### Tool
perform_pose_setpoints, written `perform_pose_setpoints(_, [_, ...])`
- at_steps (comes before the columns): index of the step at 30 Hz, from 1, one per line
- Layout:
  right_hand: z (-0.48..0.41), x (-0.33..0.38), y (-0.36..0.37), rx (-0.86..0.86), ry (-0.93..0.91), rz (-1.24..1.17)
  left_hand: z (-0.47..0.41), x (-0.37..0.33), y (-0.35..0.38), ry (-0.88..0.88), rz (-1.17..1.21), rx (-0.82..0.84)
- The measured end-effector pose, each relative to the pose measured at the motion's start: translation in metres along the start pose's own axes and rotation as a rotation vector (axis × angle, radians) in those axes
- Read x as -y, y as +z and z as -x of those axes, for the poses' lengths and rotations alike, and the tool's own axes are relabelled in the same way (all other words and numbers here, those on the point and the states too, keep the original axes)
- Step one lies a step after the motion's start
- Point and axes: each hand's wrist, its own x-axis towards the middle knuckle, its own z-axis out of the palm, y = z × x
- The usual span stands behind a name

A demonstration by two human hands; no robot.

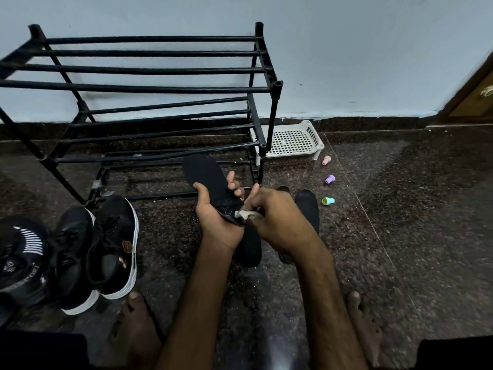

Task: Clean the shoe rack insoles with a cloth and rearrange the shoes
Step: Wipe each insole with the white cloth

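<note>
Head view, wiping step: the insole (205,174) is gripped in the left hand (216,218) in front of the shoe rack (160,88), its near end rubbed with a cloth (244,214) pinched in the right hand (280,221); strokes toward the far end seem needed next.

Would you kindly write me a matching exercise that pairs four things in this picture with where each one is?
Things:
1. black insole
2. cloth
3. white tray
4. sneakers

Places:
a. on the floor by the wall, at the right end of the shoe rack
b. pinched in the right hand
c. on the floor at the left, near the rack's front foot
d. held in the left hand

Pairs: 1-d, 2-b, 3-a, 4-c
</note>
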Motion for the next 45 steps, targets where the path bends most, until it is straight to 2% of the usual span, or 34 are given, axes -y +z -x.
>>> perform_pose_setpoints(2, [0.002, 0.007, 0.000, 0.027, -0.033, -0.030, -0.001, 0.002, -0.004, 0.003, -0.018, 0.018])
perform_pose_setpoints(5, [0.003, 0.013, 0.006, -0.047, -0.065, -0.040, -0.001, 0.004, -0.005, 0.015, -0.066, 0.045])
perform_pose_setpoints(9, [0.002, 0.013, 0.007, -0.108, 0.027, 0.068, 0.003, 0.000, 0.000, 0.065, -0.079, 0.083])
perform_pose_setpoints(14, [0.003, 0.020, 0.003, 0.041, 0.020, -0.060, 0.003, 0.000, -0.001, 0.111, -0.085, 0.103])
perform_pose_setpoints(17, [0.000, 0.017, 0.007, -0.043, 0.015, -0.060, 0.001, -0.001, -0.003, 0.115, -0.088, 0.124])
perform_pose_setpoints(20, [0.000, 0.008, 0.008, -0.130, 0.099, 0.081, 0.002, -0.003, -0.001, 0.134, -0.100, 0.144])
perform_pose_setpoints(22, [0.001, 0.004, 0.003, -0.067, 0.137, 0.115, 0.001, -0.004, -0.002, 0.149, -0.111, 0.144])
perform_pose_setpoints(26, [0.003, 0.013, -0.002, 0.050, 0.046, -0.086, 0.002, -0.002, 0.001, 0.143, -0.133, 0.145])
perform_pose_setpoints(30, [-0.003, 0.009, 0.007, -0.140, 0.116, 0.011, 0.003, -0.001, 0.002, 0.147, -0.140, 0.162])
perform_pose_setpoints(32, [-0.004, 0.003, 0.007, -0.178, 0.155, 0.090, 0.003, -0.003, 0.002, 0.158, -0.158, 0.176])
perform_pose_setpoints(37, [0.002, 0.013, 0.001, 0.032, -0.001, -0.121, 0.001, -0.003, 0.001, 0.175, -0.184, 0.154])
perform_pose_setpoints(42, [-0.003, 0.006, 0.011, -0.221, 0.082, 0.056, 0.003, 0.000, 0.005, 0.181, -0.227, 0.170])
perform_pose_setpoints(45, [-0.002, 0.007, 0.008, -0.151, 0.024, -0.055, 0.002, 0.000, 0.006, 0.191, -0.247, 0.172])
